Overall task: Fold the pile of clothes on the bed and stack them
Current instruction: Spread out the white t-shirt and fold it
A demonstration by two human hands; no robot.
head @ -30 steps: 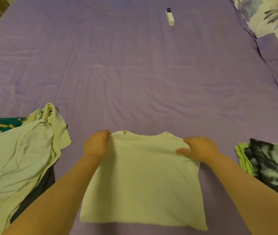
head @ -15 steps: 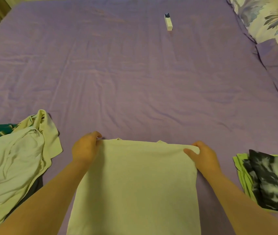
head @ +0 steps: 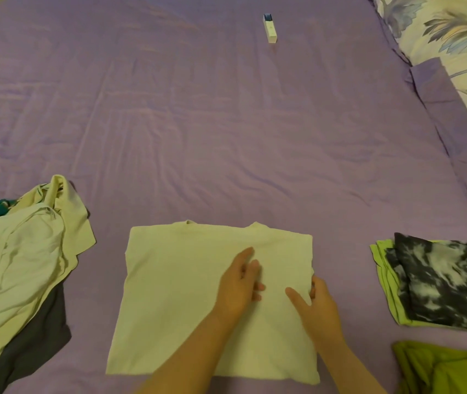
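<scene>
head view, left hand [head: 239,282] flat on white shirt [head: 175,294], right hand [head: 319,307] pinching its edge

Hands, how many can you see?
2. The left hand lies flat on the middle of the white shirt. The right hand grips the shirt's right edge, thumb on top.
</scene>
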